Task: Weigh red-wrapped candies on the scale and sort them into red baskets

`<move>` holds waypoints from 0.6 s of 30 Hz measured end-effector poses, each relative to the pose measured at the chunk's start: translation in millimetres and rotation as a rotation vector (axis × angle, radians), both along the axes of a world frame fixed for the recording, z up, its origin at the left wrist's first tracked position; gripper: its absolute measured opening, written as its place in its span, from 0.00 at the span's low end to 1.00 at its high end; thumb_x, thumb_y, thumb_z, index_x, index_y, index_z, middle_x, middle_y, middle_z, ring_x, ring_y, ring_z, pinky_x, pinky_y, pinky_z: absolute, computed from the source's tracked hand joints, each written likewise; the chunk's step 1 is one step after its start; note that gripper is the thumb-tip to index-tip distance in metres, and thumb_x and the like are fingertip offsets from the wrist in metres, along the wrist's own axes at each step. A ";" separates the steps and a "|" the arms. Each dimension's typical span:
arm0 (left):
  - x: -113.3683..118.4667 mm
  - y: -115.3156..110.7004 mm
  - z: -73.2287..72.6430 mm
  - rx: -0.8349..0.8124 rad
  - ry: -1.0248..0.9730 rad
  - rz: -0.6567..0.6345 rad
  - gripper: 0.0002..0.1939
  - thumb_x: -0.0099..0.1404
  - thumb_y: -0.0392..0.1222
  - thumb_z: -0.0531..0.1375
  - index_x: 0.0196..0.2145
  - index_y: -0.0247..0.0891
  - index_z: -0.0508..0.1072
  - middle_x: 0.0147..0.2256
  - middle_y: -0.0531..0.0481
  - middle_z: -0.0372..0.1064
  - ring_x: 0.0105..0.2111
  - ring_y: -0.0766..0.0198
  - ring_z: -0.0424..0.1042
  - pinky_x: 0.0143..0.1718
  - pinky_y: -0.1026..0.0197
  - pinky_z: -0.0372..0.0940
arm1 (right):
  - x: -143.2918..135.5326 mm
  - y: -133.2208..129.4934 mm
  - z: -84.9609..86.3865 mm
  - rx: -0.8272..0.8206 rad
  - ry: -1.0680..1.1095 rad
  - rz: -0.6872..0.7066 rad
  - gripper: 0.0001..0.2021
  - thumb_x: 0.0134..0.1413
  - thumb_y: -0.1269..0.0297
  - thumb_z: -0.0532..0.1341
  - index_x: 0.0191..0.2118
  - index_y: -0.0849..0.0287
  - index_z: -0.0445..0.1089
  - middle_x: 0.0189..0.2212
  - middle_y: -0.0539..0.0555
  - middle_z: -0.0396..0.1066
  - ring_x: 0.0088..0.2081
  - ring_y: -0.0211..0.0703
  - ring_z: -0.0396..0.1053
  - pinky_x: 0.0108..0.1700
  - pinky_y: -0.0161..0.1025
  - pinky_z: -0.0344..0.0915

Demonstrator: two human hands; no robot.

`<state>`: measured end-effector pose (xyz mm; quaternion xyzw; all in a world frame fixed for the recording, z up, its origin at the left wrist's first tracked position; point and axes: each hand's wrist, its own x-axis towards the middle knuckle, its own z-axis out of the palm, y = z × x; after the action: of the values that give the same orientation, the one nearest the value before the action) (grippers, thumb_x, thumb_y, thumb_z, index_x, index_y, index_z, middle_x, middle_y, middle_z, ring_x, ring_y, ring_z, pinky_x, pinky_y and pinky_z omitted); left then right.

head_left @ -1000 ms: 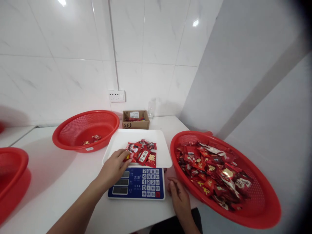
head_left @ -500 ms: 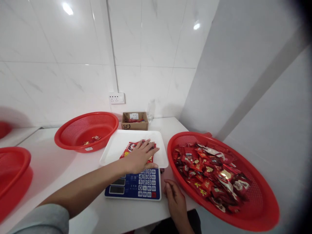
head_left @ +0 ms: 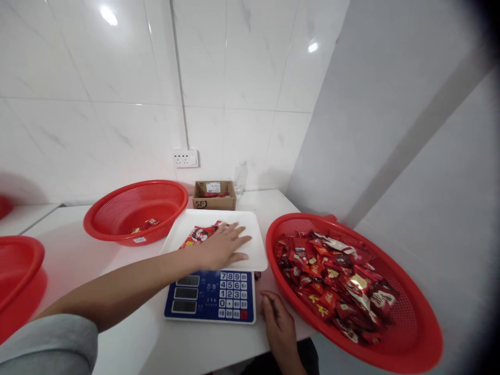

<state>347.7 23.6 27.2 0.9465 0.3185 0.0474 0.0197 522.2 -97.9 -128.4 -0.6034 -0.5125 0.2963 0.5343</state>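
Note:
My left hand reaches over the white scale tray, fingers spread, palm down. Partly beneath and beside it lie red candy packets; how much the palm touches them is hidden. Below the tray shows the blue keypad panel of the scale. At the table's front edge, right of the scale, my right hand rests with its fingers curled together; whatever they may hold is hidden. A red basket full of red wrapped candies stands to its right.
Behind the tray stand a small cardboard box and a clear bottle. A red basket with a few candies is at the back left, and another red basket sits at the left edge. A wall socket is above.
The red packets have shifted left on the tray, and more of them shows beyond my left hand. That hand has moved slightly left. My right hand has barely moved.

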 end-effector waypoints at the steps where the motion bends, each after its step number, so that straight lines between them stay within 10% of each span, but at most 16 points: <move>1: 11.5 -8.3 4.3 -0.007 -0.050 -0.063 0.26 0.67 0.52 0.46 0.58 0.38 0.56 0.61 0.37 0.48 0.62 0.47 0.44 0.58 0.41 0.44 | 0.5 0.6 -1.4 -0.003 -0.001 0.000 0.20 0.54 0.48 0.52 0.37 0.59 0.71 0.26 0.53 0.71 0.27 0.41 0.69 0.31 0.33 0.66; 5: 82.3 -33.4 19.7 -0.138 -0.152 -0.380 0.17 0.68 0.41 0.47 0.51 0.32 0.66 0.50 0.41 0.66 0.53 0.59 0.61 0.55 0.58 0.55 | 2.9 3.1 -3.4 -0.005 -0.032 -0.010 0.22 0.52 0.46 0.53 0.36 0.60 0.72 0.32 0.57 0.74 0.33 0.44 0.71 0.35 0.35 0.67; 9: 154.9 -28.7 20.6 -0.376 0.213 -0.433 0.12 0.63 0.39 0.51 0.35 0.34 0.74 0.36 0.44 0.73 0.36 0.59 0.71 0.38 0.59 0.64 | 3.7 2.2 -0.2 -0.022 -0.052 -0.064 0.23 0.50 0.43 0.53 0.35 0.59 0.72 0.32 0.58 0.74 0.31 0.45 0.71 0.33 0.36 0.68; 13: 194.8 -12.6 -2.1 -0.459 0.386 -0.429 0.10 0.50 0.38 0.62 0.15 0.32 0.72 0.20 0.43 0.70 0.26 0.56 0.70 0.32 0.58 0.65 | 3.3 -0.3 0.8 -0.021 -0.040 -0.055 0.23 0.51 0.44 0.53 0.35 0.59 0.71 0.30 0.57 0.73 0.29 0.44 0.70 0.32 0.36 0.67; 18: 207.7 0.5 -38.4 -0.476 0.243 -0.357 0.06 0.47 0.37 0.62 0.25 0.37 0.77 0.24 0.47 0.72 0.31 0.52 0.71 0.35 0.55 0.66 | 2.0 -1.0 -1.3 0.004 -0.025 -0.030 0.21 0.53 0.46 0.52 0.35 0.59 0.72 0.33 0.57 0.74 0.32 0.44 0.70 0.35 0.36 0.67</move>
<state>555.4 24.1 -11.2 0.9550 0.1497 -0.1460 0.2104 524.2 -98.9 -129.8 -0.6135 -0.5107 0.2796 0.5334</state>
